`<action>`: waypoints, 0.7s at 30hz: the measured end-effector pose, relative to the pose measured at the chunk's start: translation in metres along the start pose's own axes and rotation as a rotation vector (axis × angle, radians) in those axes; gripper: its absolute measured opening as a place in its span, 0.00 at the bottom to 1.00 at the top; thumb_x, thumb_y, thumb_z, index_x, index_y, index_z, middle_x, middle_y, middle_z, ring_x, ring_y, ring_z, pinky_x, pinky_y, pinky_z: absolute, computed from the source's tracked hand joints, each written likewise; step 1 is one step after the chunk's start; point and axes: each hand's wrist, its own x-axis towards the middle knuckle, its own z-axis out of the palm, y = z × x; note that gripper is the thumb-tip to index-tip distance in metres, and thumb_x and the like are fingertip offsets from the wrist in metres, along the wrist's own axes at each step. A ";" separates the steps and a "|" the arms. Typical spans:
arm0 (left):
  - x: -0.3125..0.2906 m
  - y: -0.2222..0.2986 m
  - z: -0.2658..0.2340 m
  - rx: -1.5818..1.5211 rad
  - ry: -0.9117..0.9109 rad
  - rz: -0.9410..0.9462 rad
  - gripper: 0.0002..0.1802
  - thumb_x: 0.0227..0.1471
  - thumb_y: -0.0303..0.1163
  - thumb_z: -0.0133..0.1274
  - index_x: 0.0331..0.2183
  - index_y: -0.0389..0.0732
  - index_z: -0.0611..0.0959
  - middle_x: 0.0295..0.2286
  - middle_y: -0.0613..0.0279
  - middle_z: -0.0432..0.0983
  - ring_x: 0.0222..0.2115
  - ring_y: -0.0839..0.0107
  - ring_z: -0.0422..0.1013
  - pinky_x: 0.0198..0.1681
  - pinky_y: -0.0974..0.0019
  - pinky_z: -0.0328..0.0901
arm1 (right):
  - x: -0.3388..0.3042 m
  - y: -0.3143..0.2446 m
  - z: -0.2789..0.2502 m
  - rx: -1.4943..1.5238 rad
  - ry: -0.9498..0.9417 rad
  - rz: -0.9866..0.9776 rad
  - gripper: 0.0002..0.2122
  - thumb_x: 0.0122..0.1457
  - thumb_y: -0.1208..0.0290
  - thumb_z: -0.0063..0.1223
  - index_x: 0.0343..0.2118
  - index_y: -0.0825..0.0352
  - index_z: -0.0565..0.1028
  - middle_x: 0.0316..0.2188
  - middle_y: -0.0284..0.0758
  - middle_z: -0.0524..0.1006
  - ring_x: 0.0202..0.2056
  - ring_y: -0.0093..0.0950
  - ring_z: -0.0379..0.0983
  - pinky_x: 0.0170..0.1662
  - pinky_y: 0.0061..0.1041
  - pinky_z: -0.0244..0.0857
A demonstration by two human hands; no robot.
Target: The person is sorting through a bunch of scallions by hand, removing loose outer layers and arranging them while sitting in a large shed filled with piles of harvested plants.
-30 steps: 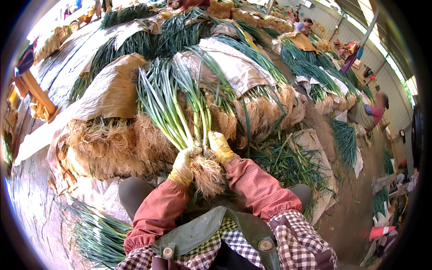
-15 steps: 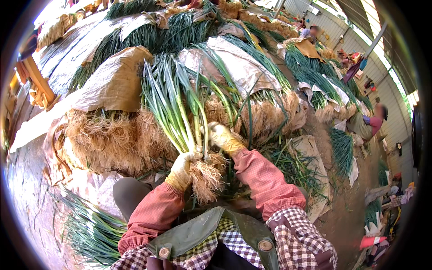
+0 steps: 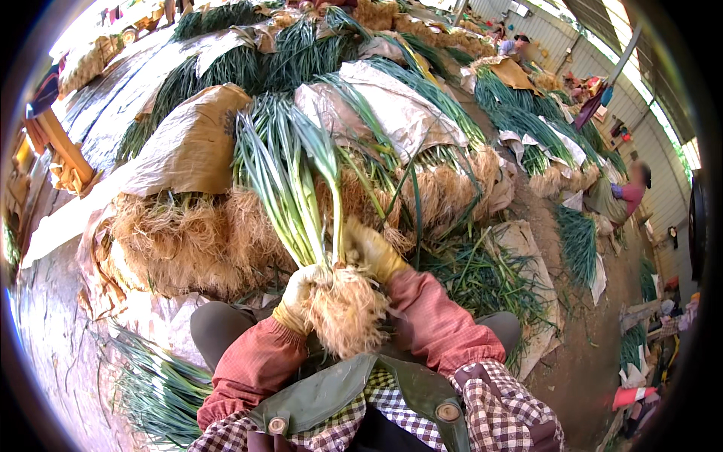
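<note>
A bunch of green onions (image 3: 301,203) leans up and away in front of me, its pale stems drawn together above a shaggy clump of tan roots (image 3: 348,313). My left hand (image 3: 299,294), in a pale yellow glove, is closed round the base of the bunch from the left. On the other side, my gloved right hand (image 3: 369,252) is against the stems just over the roots. Its fingers are blurred and partly hidden, so their grip is unclear. Behind the bunch, more green onions lie stacked with their roots (image 3: 169,241) facing me.
Sacking (image 3: 192,139) covers parts of the stack. Loose green leaves (image 3: 486,279) litter the ground at my right, beside a flat sack (image 3: 531,264). More green onions (image 3: 162,388) lie at my lower left. A person (image 3: 621,196) sits far right near another stack (image 3: 520,113).
The bunch has come slightly lower and its root clump shows fuller, turned toward me. My right hand has moved down and in against the stems. My left hand keeps its hold.
</note>
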 end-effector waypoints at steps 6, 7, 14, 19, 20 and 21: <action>0.018 -0.008 -0.012 -0.012 -0.068 -0.066 0.17 0.32 0.24 0.47 0.32 0.30 0.73 0.29 0.47 0.72 0.29 0.56 0.71 0.37 0.58 0.68 | 0.027 -0.020 0.016 0.500 -0.006 -0.008 0.14 0.58 0.56 0.43 0.24 0.61 0.71 0.07 0.21 0.60 0.12 0.14 0.59 0.14 0.14 0.56; 0.021 -0.008 -0.014 0.006 -0.025 -0.051 0.18 0.32 0.24 0.46 0.32 0.29 0.73 0.29 0.47 0.72 0.29 0.56 0.71 0.37 0.58 0.68 | 0.028 -0.014 0.018 0.454 0.105 -0.019 0.11 0.59 0.61 0.41 0.29 0.62 0.72 0.12 0.25 0.68 0.15 0.16 0.66 0.18 0.17 0.64; 0.024 -0.007 -0.022 0.046 0.042 -0.047 0.18 0.32 0.22 0.44 0.33 0.28 0.73 0.29 0.47 0.73 0.30 0.57 0.72 0.38 0.59 0.68 | 0.027 0.035 0.006 -0.536 0.115 0.139 0.12 0.58 0.64 0.42 0.35 0.67 0.72 0.31 0.33 0.75 0.35 0.23 0.69 0.35 0.21 0.66; 0.034 -0.007 -0.019 0.176 0.159 0.006 0.12 0.40 0.22 0.47 0.32 0.31 0.74 0.24 0.55 0.73 0.25 0.65 0.72 0.32 0.66 0.70 | -0.016 0.127 -0.045 -1.235 0.036 -0.151 0.10 0.58 0.65 0.43 0.33 0.67 0.72 0.29 0.33 0.75 0.32 0.25 0.71 0.33 0.22 0.66; 0.031 -0.009 -0.014 0.150 0.184 -0.002 0.09 0.44 0.26 0.50 0.31 0.32 0.75 0.22 0.58 0.73 0.21 0.68 0.71 0.27 0.67 0.70 | -0.024 0.122 -0.057 -1.326 0.033 -0.008 0.10 0.58 0.65 0.43 0.32 0.67 0.73 0.29 0.33 0.75 0.31 0.26 0.71 0.33 0.22 0.66; 0.034 -0.011 -0.017 0.155 0.207 -0.018 0.10 0.46 0.29 0.51 0.32 0.33 0.75 0.22 0.57 0.73 0.20 0.66 0.71 0.24 0.64 0.70 | -0.034 0.105 -0.062 -1.412 0.050 0.135 0.10 0.58 0.66 0.43 0.32 0.67 0.73 0.29 0.33 0.76 0.30 0.26 0.71 0.32 0.22 0.66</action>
